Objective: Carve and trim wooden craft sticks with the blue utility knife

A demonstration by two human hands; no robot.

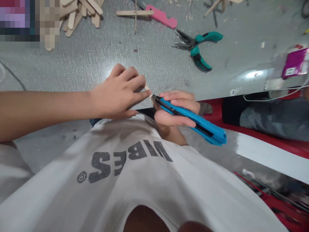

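Note:
My right hand (177, 111) is wrapped round a blue box cutter (190, 116), thumb along its near side. The cutter's front end meets a thin wooden craft stick (147, 89) close to the table's near edge. My left hand (125, 88) presses down on that stick with curled fingers, which hide most of it. The stick lies at a slant, its lower part running under the cutter toward my right hand. How far the blade is out is hard to tell.
On the grey table (84, 64) lie spread pliers with teal handles (199, 48), a pink cutter (161, 16), crossed craft sticks (125, 13) and a heap of craft sticks (77, 14). A purple packet (294, 64) and a white cable (272, 99) are at right, near another person's leg.

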